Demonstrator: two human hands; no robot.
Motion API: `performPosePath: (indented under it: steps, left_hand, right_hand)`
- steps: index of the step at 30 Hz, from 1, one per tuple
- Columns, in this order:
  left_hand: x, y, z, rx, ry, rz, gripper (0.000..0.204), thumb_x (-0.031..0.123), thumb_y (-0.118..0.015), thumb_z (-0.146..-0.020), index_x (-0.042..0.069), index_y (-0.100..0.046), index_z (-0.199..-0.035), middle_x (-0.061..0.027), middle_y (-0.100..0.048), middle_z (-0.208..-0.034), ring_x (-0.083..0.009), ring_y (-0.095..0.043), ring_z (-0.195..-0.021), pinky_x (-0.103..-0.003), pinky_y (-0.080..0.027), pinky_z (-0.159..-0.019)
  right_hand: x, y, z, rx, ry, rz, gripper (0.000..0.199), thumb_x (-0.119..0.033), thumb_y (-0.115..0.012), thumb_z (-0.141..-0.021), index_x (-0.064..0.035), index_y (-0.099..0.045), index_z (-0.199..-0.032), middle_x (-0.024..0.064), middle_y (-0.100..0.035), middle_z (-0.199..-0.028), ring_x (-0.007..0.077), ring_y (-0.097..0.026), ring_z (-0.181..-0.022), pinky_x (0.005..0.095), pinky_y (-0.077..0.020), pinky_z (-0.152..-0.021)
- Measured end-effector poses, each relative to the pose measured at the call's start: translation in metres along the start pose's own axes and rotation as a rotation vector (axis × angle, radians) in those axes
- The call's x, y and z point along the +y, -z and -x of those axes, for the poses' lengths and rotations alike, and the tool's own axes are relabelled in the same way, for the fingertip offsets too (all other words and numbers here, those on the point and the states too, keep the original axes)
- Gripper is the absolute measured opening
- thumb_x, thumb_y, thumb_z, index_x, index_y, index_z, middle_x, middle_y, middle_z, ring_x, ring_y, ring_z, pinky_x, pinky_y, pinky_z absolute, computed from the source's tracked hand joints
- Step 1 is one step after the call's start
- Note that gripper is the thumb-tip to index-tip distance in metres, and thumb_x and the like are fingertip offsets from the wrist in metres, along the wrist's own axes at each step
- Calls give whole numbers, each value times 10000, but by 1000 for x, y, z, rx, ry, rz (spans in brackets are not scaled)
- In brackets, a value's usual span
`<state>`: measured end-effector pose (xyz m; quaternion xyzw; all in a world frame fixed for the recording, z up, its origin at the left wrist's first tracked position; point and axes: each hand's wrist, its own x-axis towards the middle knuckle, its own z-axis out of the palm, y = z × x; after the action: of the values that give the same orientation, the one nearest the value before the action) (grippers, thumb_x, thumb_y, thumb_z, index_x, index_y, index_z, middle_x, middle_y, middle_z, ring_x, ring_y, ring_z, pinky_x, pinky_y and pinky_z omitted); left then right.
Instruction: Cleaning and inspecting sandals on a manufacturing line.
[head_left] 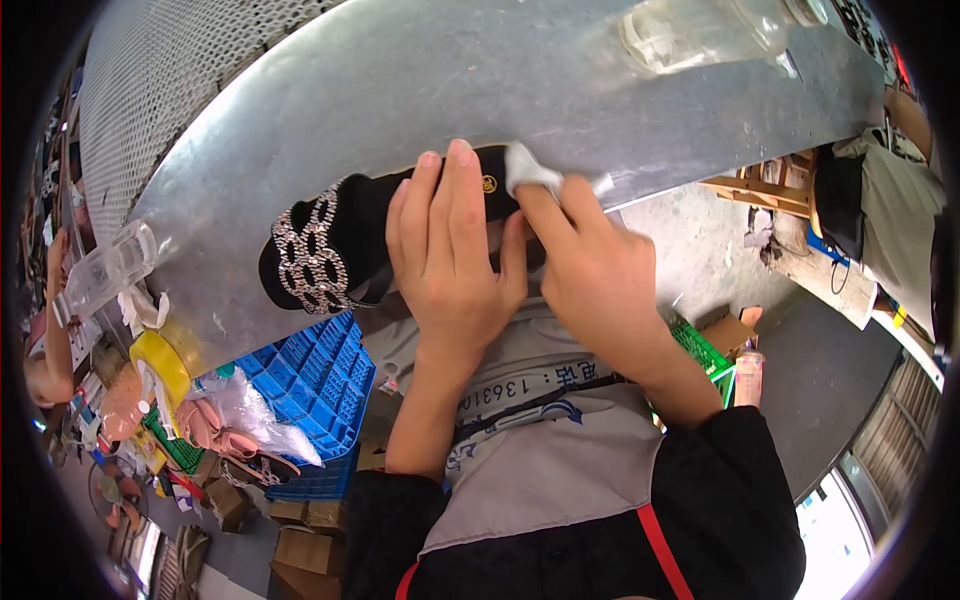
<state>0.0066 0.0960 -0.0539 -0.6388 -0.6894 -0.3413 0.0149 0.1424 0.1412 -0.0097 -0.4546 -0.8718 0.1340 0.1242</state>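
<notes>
L hand (455, 270): fingers straight, near-together, laid across mid-part of black flat sandal w/ silver rhinestone-chain strap (352, 215). R hand (602, 275): fingers pinching white soft cloth wad (530, 170) at sandal's heel end. Sandal at near edge, grey sheet-metal tabletop (400, 85). Beyond, upper R: clear transparent bottle, lying (695, 38). Lower L: blue plastic crate (318, 375).

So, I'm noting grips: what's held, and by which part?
Right hand pinches the cloth near its middle; left hand lies across the middle of the sandal, grip unclear.

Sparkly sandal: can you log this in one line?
left hand: across black sandal | right hand: pinches white cloth at heel end
</notes>
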Motion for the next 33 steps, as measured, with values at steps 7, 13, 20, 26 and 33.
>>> performPosePath:
  steps: [7, 13, 20, 26, 33]
  left_hand:
    - [1, -2, 1, 10, 20, 25, 625, 151, -755, -827, -68, -568, -1382, -197, -638, -1362, -371, -570, -1288, -489, -437, -1081]
    - [-1, 1, 2, 11, 39, 51, 631, 146, -759, -828, -67, -560, -1388, -190, -635, -1362, -367, -557, -1298, -489, -433, -1083]
    - [3, 1, -1, 10, 46, 38, 625, 131, -754, -836, -68, -554, -1394, -187, -642, -1345, -360, -548, -1310, -486, -426, -1091]
    - [4, 0, 2, -5, 42, 45, 611, 148, -751, -861, -71, -552, -1395, -185, -627, -1369, -362, -547, -1307, -488, -427, -1091]
    - [3, 5, 1, 5, 57, 90, 593, 113, -761, -833, -50, -580, -1373, -175, -624, -1375, -360, -542, -1312, -482, -421, -1097]
  right_hand:
    - [3, 0, 16, 0, 6, -8, 341, -88, -672, -829, -106, -654, -1170, 36, -543, -905, 159, -631, -588, 304, -497, -482]
    - [3, 0, 11, 23, 32, -2, 359, -69, -668, -815, -101, -662, -1172, 34, -541, -875, 169, -626, -570, 307, -504, -486]
    - [5, -6, -2, 89, 42, 30, 332, -56, -675, -796, -111, -694, -1123, 32, -528, -851, 175, -587, -522, 305, -476, -463]
    - [6, 4, 17, -24, 8, 28, 358, -63, -675, -799, -117, -668, -1152, 37, -530, -851, 182, -614, -560, 311, -477, -462]
    - [-4, 4, 9, -16, 11, 35, 372, -43, -661, -805, -99, -663, -1173, 51, -547, -879, 196, -648, -633, 337, -523, -536]
